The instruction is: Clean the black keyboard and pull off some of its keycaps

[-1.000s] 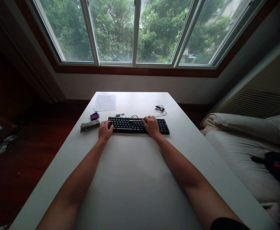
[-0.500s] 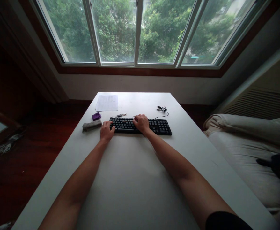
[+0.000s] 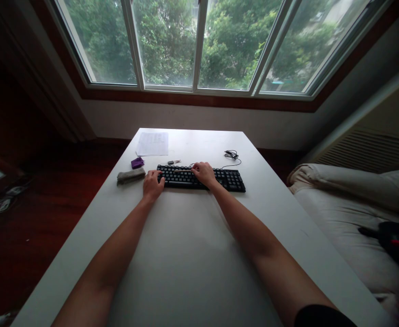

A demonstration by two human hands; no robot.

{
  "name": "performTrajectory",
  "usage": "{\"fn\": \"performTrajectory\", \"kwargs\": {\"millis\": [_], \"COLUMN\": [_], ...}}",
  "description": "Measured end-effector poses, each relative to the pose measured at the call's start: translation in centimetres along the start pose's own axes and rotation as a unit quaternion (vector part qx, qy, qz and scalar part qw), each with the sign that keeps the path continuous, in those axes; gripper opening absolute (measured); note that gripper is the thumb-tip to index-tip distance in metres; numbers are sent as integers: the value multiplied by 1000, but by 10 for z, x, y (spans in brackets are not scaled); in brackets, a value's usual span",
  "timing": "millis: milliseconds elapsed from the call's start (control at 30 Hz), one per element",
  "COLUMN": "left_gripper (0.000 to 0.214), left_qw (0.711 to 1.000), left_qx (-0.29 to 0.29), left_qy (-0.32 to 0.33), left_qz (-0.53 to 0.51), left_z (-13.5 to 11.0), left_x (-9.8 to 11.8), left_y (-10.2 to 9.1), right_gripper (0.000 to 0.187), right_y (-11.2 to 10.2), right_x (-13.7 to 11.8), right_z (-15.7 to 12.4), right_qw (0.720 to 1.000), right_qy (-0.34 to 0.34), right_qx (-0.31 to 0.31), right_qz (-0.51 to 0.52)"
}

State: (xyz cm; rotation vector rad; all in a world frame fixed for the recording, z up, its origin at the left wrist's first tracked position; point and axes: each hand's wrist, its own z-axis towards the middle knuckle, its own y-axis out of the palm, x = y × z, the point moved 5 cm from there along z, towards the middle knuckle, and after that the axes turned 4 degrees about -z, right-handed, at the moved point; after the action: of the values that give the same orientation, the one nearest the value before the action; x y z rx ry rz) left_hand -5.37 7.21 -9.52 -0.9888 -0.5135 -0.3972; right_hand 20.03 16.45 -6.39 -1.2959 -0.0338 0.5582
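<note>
L hand on left end of kb, fingers & thumb part-spread; clamped or just resting, can't tell. Kb flat on counter, axis L–R. Stick over upper keys, L of R hand, roughly ∥ kb; R grip pinched on it, nearer than L. Count: 1 cloth, 1 purple pc, 1 paper, bits (no. unclear), 1 stick, 1 kb, 1 cable.

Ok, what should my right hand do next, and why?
I'd probably ease the thin stick in your right hand slightly along the upper keys, since it points left across them, and your left hand is at the left end of the keyboard, well placed to steady it.
</note>
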Motion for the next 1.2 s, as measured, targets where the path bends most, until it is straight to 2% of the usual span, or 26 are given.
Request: {"fn": "performTrajectory", "kwargs": {"millis": [133,500,667,800,967,1200], "left_gripper": [33,48,52,54,51,47], "left_qw": [1000,1000,1000,999,998,999], "left_qx": [-3,0,9,18,18,19], "left_qy": [-8,-5,-4,-33,-41,-41], "left_qz": [-4,-4,-11,-29,-42,-24], "left_z": [0,0,0,2,3,3], "left_x": [0,1,-1,-8,-11,-11], "left_y": [-1,-2,0,1,2,3], "right_gripper": [16,18,19,20,22,24], "right_y": [4,29,33,33,28,18], "right_x": [-4,-49,-74,-89,-84,-51], "right_z": [5,26,31,31,28,17], "right_qw": [1000,999,999,998,998,997], "right_qy": [1,-18,-40,-65,-62,-45], "right_qx": [-18,-33,-16,-4,-18,-36], "right_qz": [3,15,2,-10,-26,-44]}}
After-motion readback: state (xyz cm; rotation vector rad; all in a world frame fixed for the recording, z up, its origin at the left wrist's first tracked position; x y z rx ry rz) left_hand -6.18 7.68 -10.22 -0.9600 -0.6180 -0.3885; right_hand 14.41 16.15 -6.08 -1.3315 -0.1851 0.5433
